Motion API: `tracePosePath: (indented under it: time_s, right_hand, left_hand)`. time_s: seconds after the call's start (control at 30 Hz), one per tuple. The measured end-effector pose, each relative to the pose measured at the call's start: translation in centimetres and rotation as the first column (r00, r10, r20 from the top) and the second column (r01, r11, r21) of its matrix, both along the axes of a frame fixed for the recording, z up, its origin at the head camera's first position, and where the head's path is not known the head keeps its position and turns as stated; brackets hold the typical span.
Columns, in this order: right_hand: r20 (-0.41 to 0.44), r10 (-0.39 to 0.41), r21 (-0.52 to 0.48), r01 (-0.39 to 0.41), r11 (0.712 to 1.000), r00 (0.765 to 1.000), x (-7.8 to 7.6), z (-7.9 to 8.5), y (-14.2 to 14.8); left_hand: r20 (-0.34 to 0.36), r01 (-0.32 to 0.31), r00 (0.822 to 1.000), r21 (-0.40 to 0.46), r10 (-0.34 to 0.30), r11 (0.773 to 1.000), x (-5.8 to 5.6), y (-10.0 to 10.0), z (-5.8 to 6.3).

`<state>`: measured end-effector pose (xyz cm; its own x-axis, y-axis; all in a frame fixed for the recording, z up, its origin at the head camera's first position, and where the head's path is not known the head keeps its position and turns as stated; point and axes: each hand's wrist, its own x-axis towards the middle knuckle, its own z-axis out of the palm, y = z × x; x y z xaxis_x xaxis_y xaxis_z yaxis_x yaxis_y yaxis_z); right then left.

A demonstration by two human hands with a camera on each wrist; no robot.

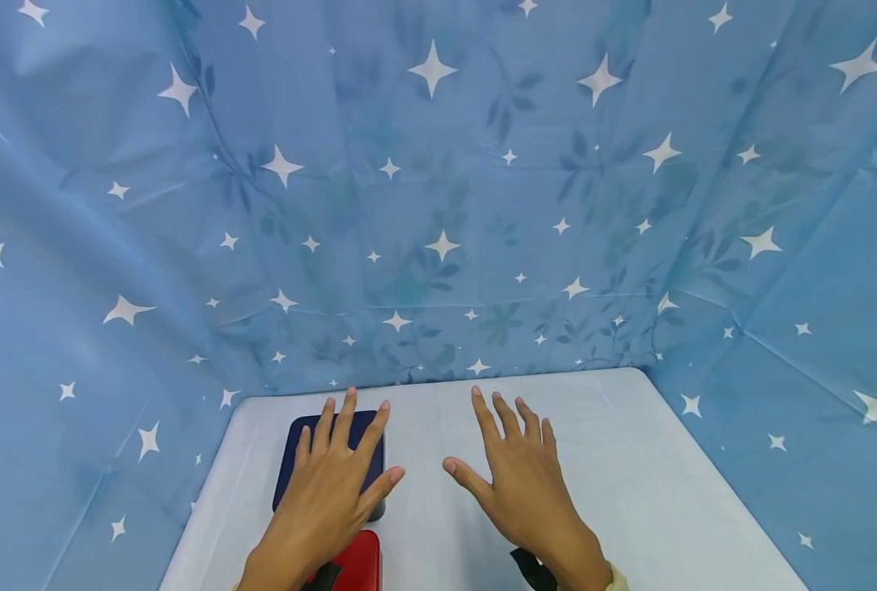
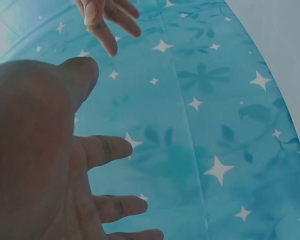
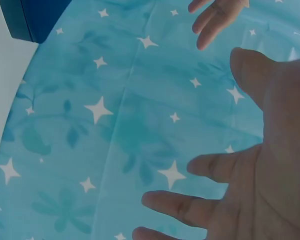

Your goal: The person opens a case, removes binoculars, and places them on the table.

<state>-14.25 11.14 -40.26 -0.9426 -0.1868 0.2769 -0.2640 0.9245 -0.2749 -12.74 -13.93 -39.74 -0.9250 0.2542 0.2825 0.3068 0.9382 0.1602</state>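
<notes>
In the head view my left hand [image 1: 331,484] is raised with its fingers straight and spread, nothing in its grasp. It partly covers a dark navy box-like item [image 1: 290,464] with rounded corners. Nearer to me, beneath the left wrist, is a red item [image 1: 363,562], cut off by the frame's lower edge. My right hand [image 1: 523,484] hovers over the white table, fingers spread and holding nothing. Both wrist views show a palm with extended fingers, the left hand [image 2: 35,155] and the right hand [image 3: 270,165]. What the navy and red items are, I cannot tell.
A white table [image 1: 630,492] with rounded far corners spreads under the hands. Blue curtain-like sheets [image 1: 438,205] with white stars and leaf prints rise behind it and along both sides. Dark straps [image 1: 534,566] sit at the wrists.
</notes>
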Motion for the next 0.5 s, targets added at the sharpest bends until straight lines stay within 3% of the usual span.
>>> tracePosePath:
  time_s: [0.23, 0.5]
  right_hand:
    - [0.046, -0.015, -0.085, 0.019, 0.996, 0.999, 0.3, -0.8, -1.0]
    - [0.016, 0.006, -0.181, -0.003, 0.983, 1.0, 0.5, -2.1, -1.9]
  left_hand:
    - [-0.017, -0.016, 1.0, 0.054, 0.017, 0.998, 0.4, -0.9, -0.8]
    - [-0.04, -0.054, 0.998, 0.087, 0.057, 0.995, 1.0, -1.6, -2.0]
